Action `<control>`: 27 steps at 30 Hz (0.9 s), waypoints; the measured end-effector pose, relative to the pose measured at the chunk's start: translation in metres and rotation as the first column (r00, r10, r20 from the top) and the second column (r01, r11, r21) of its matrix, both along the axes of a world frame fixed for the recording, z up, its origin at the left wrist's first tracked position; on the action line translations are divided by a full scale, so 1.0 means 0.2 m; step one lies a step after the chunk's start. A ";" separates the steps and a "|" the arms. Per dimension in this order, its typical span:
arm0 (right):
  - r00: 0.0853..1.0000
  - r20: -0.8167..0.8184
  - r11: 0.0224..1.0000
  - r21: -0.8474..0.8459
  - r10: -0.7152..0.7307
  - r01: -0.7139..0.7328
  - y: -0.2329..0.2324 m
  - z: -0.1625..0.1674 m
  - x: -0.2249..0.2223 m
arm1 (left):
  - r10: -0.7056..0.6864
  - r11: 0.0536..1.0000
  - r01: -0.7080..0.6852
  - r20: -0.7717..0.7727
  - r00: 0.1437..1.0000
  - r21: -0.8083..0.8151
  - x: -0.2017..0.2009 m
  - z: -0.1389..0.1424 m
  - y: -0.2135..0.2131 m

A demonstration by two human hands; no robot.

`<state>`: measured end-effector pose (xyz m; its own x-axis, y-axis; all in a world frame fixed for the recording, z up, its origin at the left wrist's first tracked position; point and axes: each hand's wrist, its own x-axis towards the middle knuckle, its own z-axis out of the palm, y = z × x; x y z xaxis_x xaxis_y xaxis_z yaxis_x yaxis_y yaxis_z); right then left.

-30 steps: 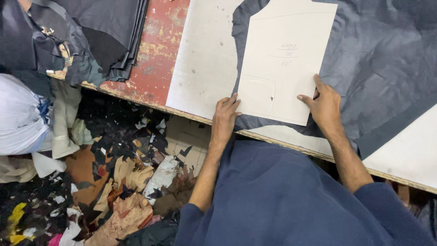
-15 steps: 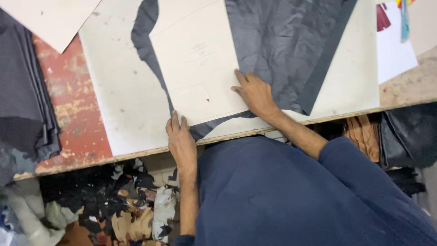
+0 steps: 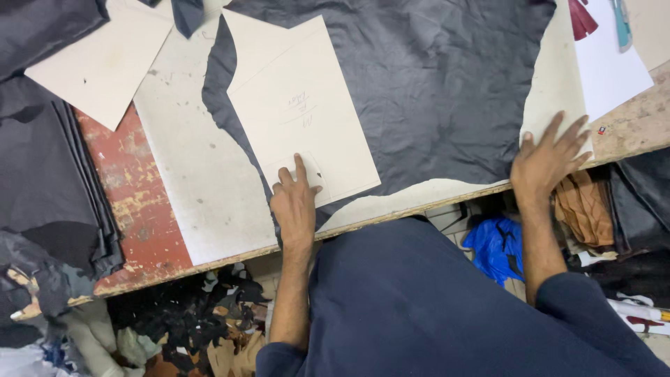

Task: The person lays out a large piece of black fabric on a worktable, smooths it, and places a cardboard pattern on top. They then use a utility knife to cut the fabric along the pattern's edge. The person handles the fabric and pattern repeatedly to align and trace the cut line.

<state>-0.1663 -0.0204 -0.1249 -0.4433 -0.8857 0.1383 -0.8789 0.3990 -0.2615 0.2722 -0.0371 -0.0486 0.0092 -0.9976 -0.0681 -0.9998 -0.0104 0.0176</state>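
A cream card pattern (image 3: pixel 300 112) lies on a large sheet of dark leather (image 3: pixel 433 84) spread over a white cutting board (image 3: pixel 202 202). My left hand (image 3: pixel 294 202) lies flat, its fingers pressing the pattern's near edge. My right hand (image 3: pixel 548 162) is spread flat at the table's front edge, on the right rim of the leather and board. Neither hand holds anything.
Stacked dark leather pieces (image 3: pixel 42 181) lie at the left on the worn red tabletop (image 3: pixel 136 209). Another cream card (image 3: pixel 105 63) sits at the back left, white paper (image 3: pixel 614 63) at the back right. Leather scraps (image 3: pixel 202 328) and a blue bag (image 3: pixel 495 248) lie below the table.
The view has shifted right. My right hand has left the pattern and moved far right to the leather's edge. My left hand has moved onto the pattern's near edge.
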 end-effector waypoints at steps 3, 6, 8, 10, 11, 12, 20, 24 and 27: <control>0.996 -0.025 0.975 -0.205 0.083 -0.086 0.01 0.03 0.00 | 0.024 0.999 -0.023 -0.039 0.999 0.034 -0.02 0.01 -0.05; 0.955 -0.028 0.921 -0.257 0.295 -0.292 -0.03 0.02 0.20 | -0.018 1.000 0.016 -0.113 0.993 -0.014 -0.06 -0.03 -0.10; 0.884 -0.044 0.862 -0.203 0.466 -0.465 -0.11 -0.02 0.40 | -0.073 0.993 0.054 -0.191 0.979 -0.103 -0.10 -0.06 -0.15; 0.811 0.040 0.811 -0.080 0.584 -0.580 -0.15 -0.05 0.59 | -0.085 0.992 0.058 -0.246 0.966 -0.112 -0.14 -0.08 -0.19; 0.773 0.104 0.778 -0.009 0.626 -0.628 -0.17 -0.06 0.64 | -0.066 0.996 0.048 -0.261 0.963 -0.076 -0.15 -0.09 -0.20; 0.813 0.083 0.812 0.047 0.577 -0.581 -0.19 -0.06 0.67 | -0.043 0.999 0.034 -0.273 0.961 -0.038 -0.16 -0.09 -0.21; 0.975 0.088 0.973 0.093 0.203 -0.211 -0.16 0.05 0.24 | 0.031 0.996 -0.008 -0.273 0.962 0.086 -0.14 -0.10 -0.23; 0.978 0.101 0.982 0.024 0.185 -0.188 -0.10 0.03 0.09 | 0.048 0.995 -0.021 -0.269 0.962 0.102 -0.15 -0.14 -0.23; 0.978 0.093 0.982 0.016 0.186 -0.189 -0.09 0.00 0.08 | 0.044 0.997 -0.025 -0.295 0.955 0.069 -0.14 -0.16 -0.22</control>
<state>-0.1500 -0.0378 -0.1248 -0.2787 -0.9569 0.0817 -0.9116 0.2369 -0.3359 0.2440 -0.0801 -0.0801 0.0133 -0.9906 -0.1364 -0.9489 -0.0556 0.3107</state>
